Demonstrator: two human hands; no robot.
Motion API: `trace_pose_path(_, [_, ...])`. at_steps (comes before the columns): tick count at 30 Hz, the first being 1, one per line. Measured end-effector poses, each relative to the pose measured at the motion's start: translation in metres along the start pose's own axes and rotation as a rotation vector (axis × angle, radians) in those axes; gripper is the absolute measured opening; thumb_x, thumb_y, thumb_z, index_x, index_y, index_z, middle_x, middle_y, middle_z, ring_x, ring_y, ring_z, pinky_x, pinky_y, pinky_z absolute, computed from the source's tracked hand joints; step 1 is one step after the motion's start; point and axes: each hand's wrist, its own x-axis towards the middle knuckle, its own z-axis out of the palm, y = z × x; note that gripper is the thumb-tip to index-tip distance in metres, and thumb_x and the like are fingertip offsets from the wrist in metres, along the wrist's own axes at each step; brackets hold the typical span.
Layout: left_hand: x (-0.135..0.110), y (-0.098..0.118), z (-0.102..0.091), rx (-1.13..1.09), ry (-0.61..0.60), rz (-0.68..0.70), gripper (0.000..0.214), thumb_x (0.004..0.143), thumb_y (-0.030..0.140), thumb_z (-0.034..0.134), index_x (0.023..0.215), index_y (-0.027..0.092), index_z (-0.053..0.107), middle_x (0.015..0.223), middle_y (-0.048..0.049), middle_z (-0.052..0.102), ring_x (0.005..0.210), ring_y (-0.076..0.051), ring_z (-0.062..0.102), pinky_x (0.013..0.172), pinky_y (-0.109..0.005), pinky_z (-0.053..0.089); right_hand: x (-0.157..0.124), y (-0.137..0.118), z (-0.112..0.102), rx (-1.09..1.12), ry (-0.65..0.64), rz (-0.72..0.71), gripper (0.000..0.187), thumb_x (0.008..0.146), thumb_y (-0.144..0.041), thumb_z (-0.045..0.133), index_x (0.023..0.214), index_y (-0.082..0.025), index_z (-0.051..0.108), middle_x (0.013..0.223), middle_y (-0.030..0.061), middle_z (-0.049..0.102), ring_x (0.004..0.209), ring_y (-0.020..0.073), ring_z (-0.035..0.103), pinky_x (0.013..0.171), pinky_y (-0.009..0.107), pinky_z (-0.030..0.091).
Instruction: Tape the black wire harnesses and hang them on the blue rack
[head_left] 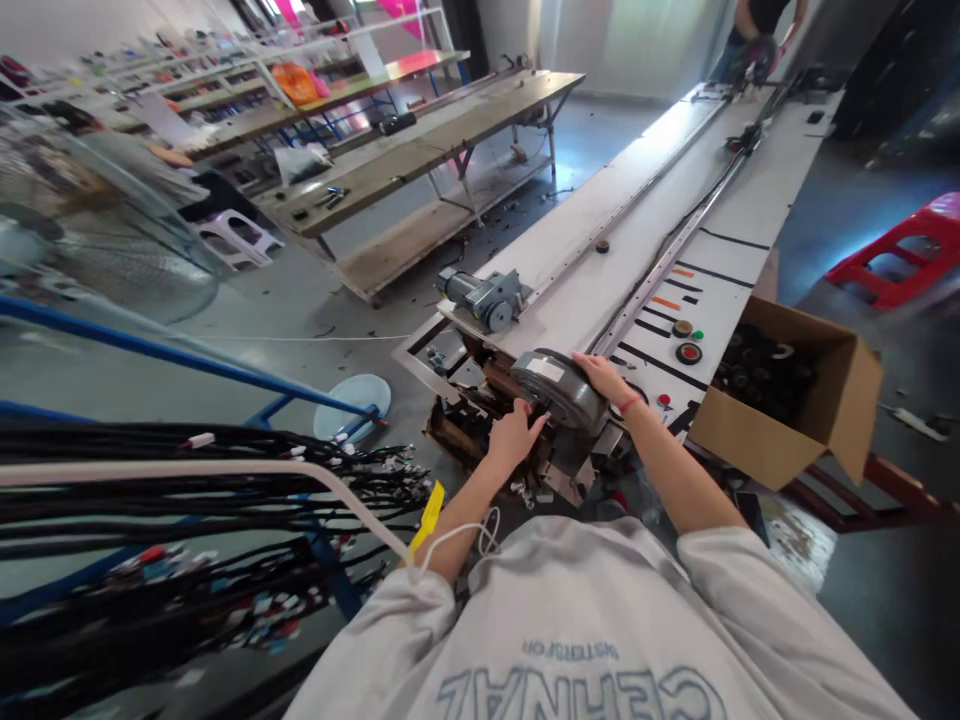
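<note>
A grey, drum-shaped wheel with a white label [551, 370] sits at the near end of the long white workbench [570, 290]. My right hand [604, 380] lies on its upper right rim, fingers stretched out. Close to the wheel's near face is my left hand [513, 432], with thumb and forefinger apart; whether it touches a small part there is hidden. Below the wheel, metal brackets and an opened-up mechanism [570, 475] show. A grey geared motor [487, 297] is mounted at the bench's left corner.
Tape rolls [688, 353] and black strips [660, 352] lie on the bench's right side. An open cardboard box [757, 435] holds dark parts. Bundled black cables [225, 470] hang from a blue rack at left. Another person [761, 30] stands at the far end.
</note>
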Motion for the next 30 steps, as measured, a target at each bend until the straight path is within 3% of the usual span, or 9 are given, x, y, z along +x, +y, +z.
trace_pose_path(4, [-0.016,0.018,0.002,0.205,-0.060,-0.013,0.045,0.095,0.043,0.048,0.128,0.015,0.040,0.099,-0.0163,0.071,0.095,-0.029,0.069,0.079,-0.034,0.048,-0.040,0.032,-0.013,0.071,-0.056,0.056,0.053,0.083,-0.067,0.056,0.077,-0.016,0.067,0.074,0.0011,0.064,0.072,0.0189,0.057,0.069,0.028,0.048])
trace_pose_path(8, [-0.012,0.021,0.011,0.230,-0.095,0.038,0.043,0.097,0.037,0.044,0.134,0.017,0.038,0.103,-0.0160,0.071,0.097,-0.028,0.070,0.080,-0.034,0.049,-0.036,0.033,-0.006,-0.032,0.002,0.095,0.053,0.085,-0.066,0.053,0.075,-0.015,0.066,0.071,0.0016,0.061,0.071,0.0194,0.056,0.064,0.027,0.044])
trace_pose_path(13, [0.010,0.017,0.007,0.275,-0.109,0.067,0.037,0.092,0.046,0.051,0.112,0.015,0.058,0.098,-0.0151,0.073,0.096,-0.029,0.070,0.079,-0.033,0.050,-0.037,0.038,-0.004,-0.696,0.351,0.317,0.020,0.089,-0.029,0.056,0.092,-0.012,0.066,0.097,0.0128,0.064,0.093,0.0259,0.059,0.076,0.029,0.044])
trace_pose_path(16, [0.030,-0.002,-0.014,0.238,-0.148,0.134,0.034,0.090,0.048,0.055,0.093,0.016,0.066,0.087,-0.0125,0.074,0.094,-0.028,0.070,0.078,-0.031,0.049,-0.054,0.055,-0.019,-0.940,0.409,0.505,0.029,0.076,-0.011,0.063,0.105,-0.007,0.062,0.110,0.0204,0.060,0.104,0.0304,0.057,0.080,0.032,0.044])
trace_pose_path(19, [0.048,-0.030,-0.036,0.094,-0.088,0.149,0.031,0.089,0.045,0.055,0.091,0.017,0.068,0.077,-0.0084,0.074,0.090,-0.025,0.070,0.078,-0.029,0.049,-0.080,0.058,-0.038,-0.678,0.202,0.578,0.018,0.074,-0.014,0.064,0.092,-0.010,0.063,0.092,0.0143,0.064,0.089,0.0272,0.061,0.075,0.032,0.046])
trace_pose_path(22, [0.056,-0.052,-0.043,-0.116,-0.153,0.212,0.027,0.090,0.038,0.051,0.100,0.017,0.066,0.072,-0.0031,0.072,0.077,-0.021,0.070,0.075,-0.027,0.050,-0.118,0.040,-0.035,-0.175,-0.001,0.320,0.020,0.076,-0.032,0.068,0.084,-0.016,0.059,0.085,0.0074,0.064,0.082,0.0234,0.060,0.075,0.032,0.048])
trace_pose_path(25, [0.052,-0.056,-0.039,-0.240,-0.172,0.192,0.025,0.091,0.031,0.049,0.108,0.017,0.062,0.075,-0.0014,0.072,0.069,-0.018,0.070,0.070,-0.025,0.050,-0.143,0.014,0.001,0.320,-0.425,0.135,0.045,0.080,-0.060,0.066,0.089,-0.016,0.060,0.098,0.0105,0.065,0.091,0.0242,0.062,0.083,0.036,0.049])
trace_pose_path(28, [0.046,-0.050,-0.037,-0.237,-0.099,0.125,0.024,0.091,0.031,0.052,0.111,0.018,0.059,0.076,-0.0016,0.072,0.069,-0.018,0.069,0.068,-0.025,0.050,-0.125,0.000,0.058,0.655,-0.894,0.331,0.074,0.080,-0.086,0.039,0.083,-0.015,0.060,0.094,0.0147,0.066,0.089,0.0262,0.065,0.083,0.038,0.052])
trace_pose_path(30, [0.042,-0.046,-0.039,-0.189,-0.057,0.129,0.025,0.092,0.031,0.054,0.111,0.017,0.058,0.074,-0.0024,0.071,0.073,-0.019,0.070,0.070,-0.026,0.050,-0.096,-0.002,0.093,0.706,-0.956,0.515,0.083,0.079,-0.091,0.023,0.075,-0.015,0.057,0.082,0.0146,0.067,0.079,0.0256,0.067,0.071,0.035,0.054])
